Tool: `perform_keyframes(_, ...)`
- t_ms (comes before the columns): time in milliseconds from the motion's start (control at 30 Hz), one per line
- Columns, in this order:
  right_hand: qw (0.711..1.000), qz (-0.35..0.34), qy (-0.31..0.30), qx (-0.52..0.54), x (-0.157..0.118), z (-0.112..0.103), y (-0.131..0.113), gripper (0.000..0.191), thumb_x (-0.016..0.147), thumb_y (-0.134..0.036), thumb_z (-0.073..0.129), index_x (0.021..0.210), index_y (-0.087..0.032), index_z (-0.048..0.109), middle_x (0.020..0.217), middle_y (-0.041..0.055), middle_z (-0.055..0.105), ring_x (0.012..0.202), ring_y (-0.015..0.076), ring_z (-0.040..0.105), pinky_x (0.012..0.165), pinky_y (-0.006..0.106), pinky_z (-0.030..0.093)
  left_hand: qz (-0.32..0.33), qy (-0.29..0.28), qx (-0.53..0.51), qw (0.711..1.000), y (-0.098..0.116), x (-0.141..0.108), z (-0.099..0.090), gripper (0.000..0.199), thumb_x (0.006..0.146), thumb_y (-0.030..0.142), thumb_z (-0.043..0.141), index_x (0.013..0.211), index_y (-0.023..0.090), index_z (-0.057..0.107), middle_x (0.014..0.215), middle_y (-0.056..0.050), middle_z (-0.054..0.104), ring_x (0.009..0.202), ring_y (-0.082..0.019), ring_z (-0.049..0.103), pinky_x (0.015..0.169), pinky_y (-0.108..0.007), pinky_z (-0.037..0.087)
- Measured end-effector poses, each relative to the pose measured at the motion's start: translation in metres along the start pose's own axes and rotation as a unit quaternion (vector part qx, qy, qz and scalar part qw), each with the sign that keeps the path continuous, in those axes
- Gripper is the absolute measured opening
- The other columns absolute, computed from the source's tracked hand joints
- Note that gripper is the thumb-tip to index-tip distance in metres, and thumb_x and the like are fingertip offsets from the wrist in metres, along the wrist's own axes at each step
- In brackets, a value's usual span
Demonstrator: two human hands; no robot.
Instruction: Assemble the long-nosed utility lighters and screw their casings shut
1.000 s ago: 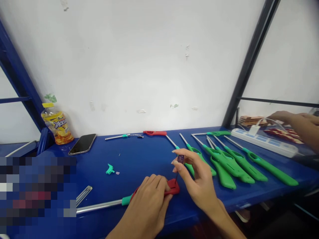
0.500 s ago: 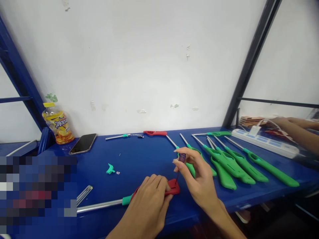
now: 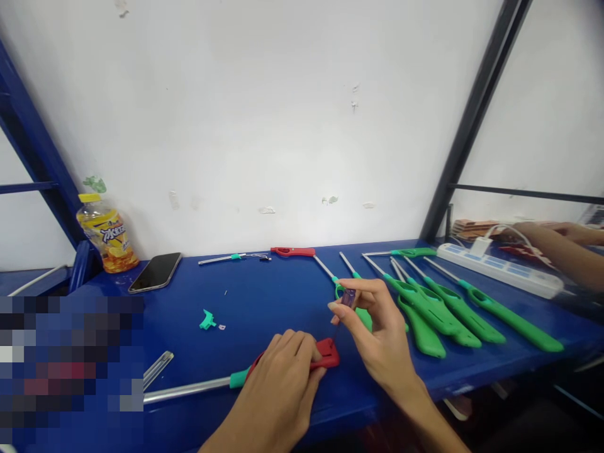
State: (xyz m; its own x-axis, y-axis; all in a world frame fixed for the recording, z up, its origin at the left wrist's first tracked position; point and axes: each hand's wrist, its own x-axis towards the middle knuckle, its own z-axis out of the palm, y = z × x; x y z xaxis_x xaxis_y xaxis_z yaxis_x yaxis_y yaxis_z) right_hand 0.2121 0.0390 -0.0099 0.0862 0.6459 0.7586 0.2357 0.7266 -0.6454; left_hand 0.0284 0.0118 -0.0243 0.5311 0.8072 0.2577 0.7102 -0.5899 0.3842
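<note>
A red long-necked lighter [image 3: 329, 354] with a silver tube lies at the table's front, its tube toward the left. Over its handle my left hand [image 3: 283, 377] is closed, pressing it on the table. My right hand [image 3: 380, 333] pinches a small screwdriver [image 3: 348, 297] by its purple handle. The thin shaft slants down to the end of the red handle; whether the tip touches is too fine to tell. A teal trigger piece [image 3: 207, 320] and a tiny clear bit [image 3: 221, 327] lie left of the hands.
Several green lighters [image 3: 436, 308] lie at the right, near a white power strip [image 3: 500, 270]. A red casing [image 3: 292, 251] and a metal tube [image 3: 219, 258] lie along the wall. A phone [image 3: 155, 272] and bottle [image 3: 108, 236] stand left. Another person's arm [image 3: 561, 248] shows at far right.
The screwdriver's handle has tipped slightly to the right in my right hand. My left hand stays on the red lighter. The whole view has shifted a little.
</note>
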Motion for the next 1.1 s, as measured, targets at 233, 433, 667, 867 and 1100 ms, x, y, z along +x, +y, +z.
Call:
perform_keyframes(233,1.0,-0.01,0.004,-0.022,-0.0035,0.0023,-0.0005,0.026,0.099,-0.021,0.074,0.121,-0.033,0.068,0.083,-0.0056,0.066,0.066,0.0143,0.068,0.066,0.03,0.057,0.007,0.004,0.005,1.0,-0.0005,0.0,0.001,0.014,0.102,0.008,0.053,0.102,0.022,0.058,0.109,-0.006,0.069,0.104,-0.029,0.065,0.103,-0.055,0.052)
perform_keyframes(433,0.999,-0.012,-0.017,-0.046,-0.0056,0.0023,-0.0011,0.024,0.103,-0.023,0.068,0.124,-0.033,0.067,0.088,-0.0034,0.065,0.069,0.0157,0.065,0.069,0.033,0.057,0.001,-0.006,0.003,1.0,0.0014,0.0015,-0.0011,0.014,0.102,0.008,0.053,0.102,0.021,0.058,0.108,-0.006,0.068,0.103,-0.029,0.065,0.102,-0.057,0.051)
perform_keyframes(667,0.999,-0.009,-0.023,-0.039,-0.0057,0.0018,-0.0012,0.024,0.105,-0.023,0.063,0.127,-0.033,0.066,0.093,-0.0024,0.065,0.069,0.014,0.066,0.07,0.031,0.057,-0.001,-0.007,0.005,1.0,0.002,0.0006,-0.0017,0.014,0.102,0.008,0.054,0.1,0.021,0.058,0.106,-0.005,0.068,0.102,-0.028,0.065,0.102,-0.056,0.052)
perform_keyframes(867,0.999,-0.011,-0.026,-0.037,-0.0053,0.0015,-0.0026,0.025,0.106,-0.022,0.061,0.128,-0.034,0.065,0.094,-0.0033,0.065,0.07,0.0126,0.067,0.07,0.029,0.058,0.003,0.0,0.005,1.0,0.0017,0.0014,-0.0017,0.014,0.102,0.008,0.053,0.101,0.021,0.058,0.107,-0.006,0.068,0.102,-0.029,0.065,0.102,-0.057,0.052)
perform_keyframes(1100,0.999,-0.008,-0.033,-0.042,-0.0063,0.0003,-0.0015,0.028,0.108,-0.021,0.056,0.132,-0.035,0.063,0.097,-0.0033,0.067,0.072,0.0113,0.07,0.074,0.028,0.057,0.004,-0.002,-0.009,1.0,0.001,0.0001,-0.0011,0.015,0.101,0.007,0.053,0.102,0.02,0.059,0.107,-0.006,0.068,0.102,-0.029,0.065,0.105,-0.06,0.05)
